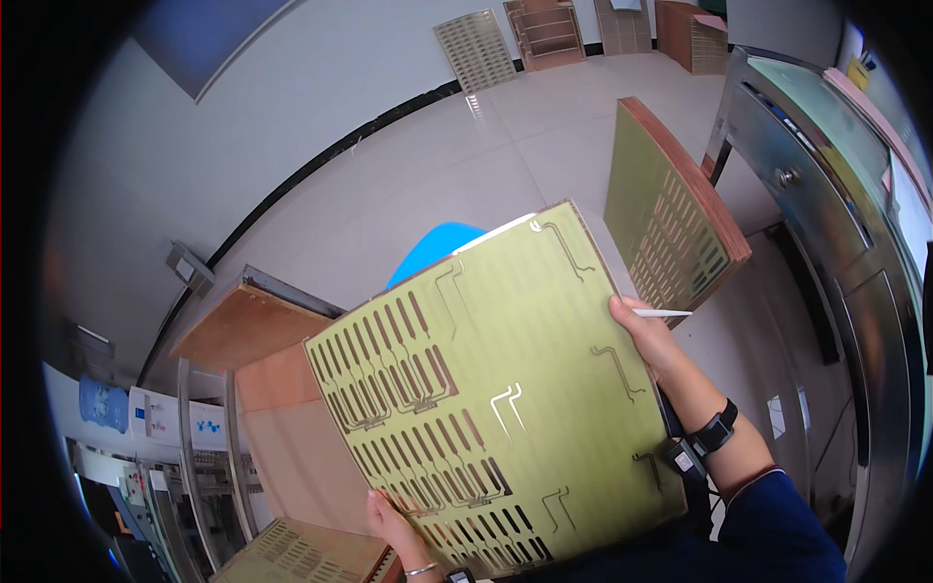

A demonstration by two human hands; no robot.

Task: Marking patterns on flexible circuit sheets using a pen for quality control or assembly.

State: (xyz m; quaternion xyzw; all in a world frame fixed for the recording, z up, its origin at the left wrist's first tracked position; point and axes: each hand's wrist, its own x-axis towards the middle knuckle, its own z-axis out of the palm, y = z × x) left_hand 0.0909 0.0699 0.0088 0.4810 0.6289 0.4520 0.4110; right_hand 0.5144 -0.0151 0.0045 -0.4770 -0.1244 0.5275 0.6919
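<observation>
A large, flat yellow-green circuit board panel (554, 389) with rows of dark slots and thin bent metallic traces is held tilted in front of me. My left hand (394, 530) grips its lower left edge, with the fingers hidden behind it. At the right edge my right hand (643, 335) is closed on the panel, the thumb on its face and the other fingers out of sight. A thin white pen-like stick (663, 313) pokes out to the right from the same hand.
A thick stack of similar panels (671, 204) stands upright at the right, beside a metal cabinet (821, 185). More panels (301, 554) lie at the lower left, near a copper-coloured board (292, 437). A blue rounded object (432, 251) shows behind the held panel. Several boards (476, 49) lean on the far wall.
</observation>
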